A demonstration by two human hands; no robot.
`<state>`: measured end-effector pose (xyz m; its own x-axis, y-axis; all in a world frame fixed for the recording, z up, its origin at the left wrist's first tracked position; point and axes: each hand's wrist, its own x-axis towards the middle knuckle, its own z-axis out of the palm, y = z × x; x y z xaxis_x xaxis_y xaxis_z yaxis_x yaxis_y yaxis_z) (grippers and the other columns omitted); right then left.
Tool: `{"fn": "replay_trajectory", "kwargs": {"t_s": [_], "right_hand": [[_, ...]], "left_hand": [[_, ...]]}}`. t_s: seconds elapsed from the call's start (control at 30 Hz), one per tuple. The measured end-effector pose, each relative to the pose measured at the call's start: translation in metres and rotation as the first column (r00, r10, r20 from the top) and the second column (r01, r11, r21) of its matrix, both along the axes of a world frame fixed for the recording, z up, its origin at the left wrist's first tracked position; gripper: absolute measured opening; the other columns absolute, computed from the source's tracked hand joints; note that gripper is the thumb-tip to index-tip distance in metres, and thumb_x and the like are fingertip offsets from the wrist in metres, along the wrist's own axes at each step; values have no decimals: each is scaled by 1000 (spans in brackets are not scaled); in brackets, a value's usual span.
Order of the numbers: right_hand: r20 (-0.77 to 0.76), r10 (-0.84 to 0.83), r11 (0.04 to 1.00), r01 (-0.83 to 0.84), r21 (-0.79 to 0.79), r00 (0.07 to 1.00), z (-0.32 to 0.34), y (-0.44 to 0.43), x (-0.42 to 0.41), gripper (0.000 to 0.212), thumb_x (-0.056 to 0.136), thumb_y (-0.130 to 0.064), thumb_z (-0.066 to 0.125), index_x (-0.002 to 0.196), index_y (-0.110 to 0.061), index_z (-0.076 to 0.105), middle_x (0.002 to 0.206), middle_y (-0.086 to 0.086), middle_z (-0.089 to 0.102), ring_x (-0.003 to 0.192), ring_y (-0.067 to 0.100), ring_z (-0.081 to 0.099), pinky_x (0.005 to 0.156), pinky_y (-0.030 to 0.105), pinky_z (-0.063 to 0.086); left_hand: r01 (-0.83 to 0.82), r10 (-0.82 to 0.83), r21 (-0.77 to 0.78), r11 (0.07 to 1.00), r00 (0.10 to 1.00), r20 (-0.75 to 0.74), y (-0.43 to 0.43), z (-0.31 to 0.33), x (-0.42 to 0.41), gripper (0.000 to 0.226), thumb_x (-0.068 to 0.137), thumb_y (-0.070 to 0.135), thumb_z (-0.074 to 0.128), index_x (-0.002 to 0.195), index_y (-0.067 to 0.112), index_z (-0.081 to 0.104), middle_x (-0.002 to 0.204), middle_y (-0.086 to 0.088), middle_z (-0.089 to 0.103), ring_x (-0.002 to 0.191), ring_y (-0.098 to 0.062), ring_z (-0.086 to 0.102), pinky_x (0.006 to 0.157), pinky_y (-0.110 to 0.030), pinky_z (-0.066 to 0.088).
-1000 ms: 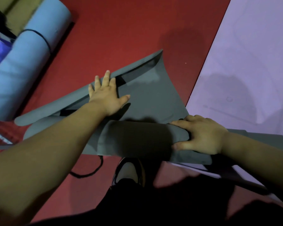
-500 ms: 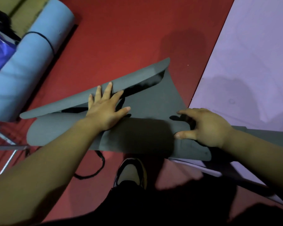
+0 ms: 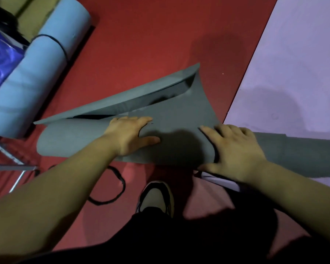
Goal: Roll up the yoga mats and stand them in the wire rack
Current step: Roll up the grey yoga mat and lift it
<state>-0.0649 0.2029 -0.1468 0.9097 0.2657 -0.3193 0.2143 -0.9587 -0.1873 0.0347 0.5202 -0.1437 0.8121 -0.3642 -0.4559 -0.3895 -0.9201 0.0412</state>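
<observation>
Flooring of red padded material (image 3: 151, 35) fills most of the head view, with a pale lilac flat mat (image 3: 303, 63) spread over its right side. Across the middle lies the dark grey foam yoga mat (image 3: 171, 113), partly rolled: the roll runs from the left over the red floor to the right, where its end rests on the lilac mat, while a loose flap curls up beyond the hands. At far left a light blue rolled mat (image 3: 36, 79), girdled by a thin black band (image 3: 62, 47), lies at a slant well apart from the grey one, beside an olive roll (image 3: 34, 18) and a shiny blue-violet sheet (image 3: 2, 60). The person's left hand (image 3: 128, 136) rests flat on top of the grey roll, fingers straight and pointing toward the right, thumb splayed. The right hand (image 3: 234, 151) presses on the roll nearer its right end, fingers spread wide. Below the roll a black-and-tan shoe (image 3: 154, 197) stands on the red floor, a loose black cord loop (image 3: 123, 184) just to its left. Grey metal bars (image 3: 6, 161) show at the left edge.
</observation>
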Motion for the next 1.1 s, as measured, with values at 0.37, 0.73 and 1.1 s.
{"fn": "replay_trajectory", "kwargs": {"t_s": [0.37,0.73,1.1], "right_hand": [[-15,-6,1000,6,24,1000,5,-7,34,113,60,-95,42,152,-33,26,135,2,49,125,29,46,103,47,37],[-56,-34,998,36,49,998,6,-12,58,126,55,-95,56,155,-30,15,141,4,48,129,30,45,105,47,37],[127,45,995,-33,-97,991,-7,-13,53,127,51,-89,65,154,-27,23,139,5,49,123,33,50,103,49,37]], "left_hand": [[79,-61,-76,994,973,224,-16,-9,-30,117,56,98,45,152,32,37,141,-6,50,132,-32,45,112,-59,29],[89,-62,-80,993,952,298,-31,-17,-27,115,60,93,47,157,36,28,151,-18,40,142,-41,34,116,-67,17],[48,-42,-44,998,992,119,-43,4,22,116,56,99,42,155,45,14,151,-6,36,143,-29,29,120,-56,14]]}}
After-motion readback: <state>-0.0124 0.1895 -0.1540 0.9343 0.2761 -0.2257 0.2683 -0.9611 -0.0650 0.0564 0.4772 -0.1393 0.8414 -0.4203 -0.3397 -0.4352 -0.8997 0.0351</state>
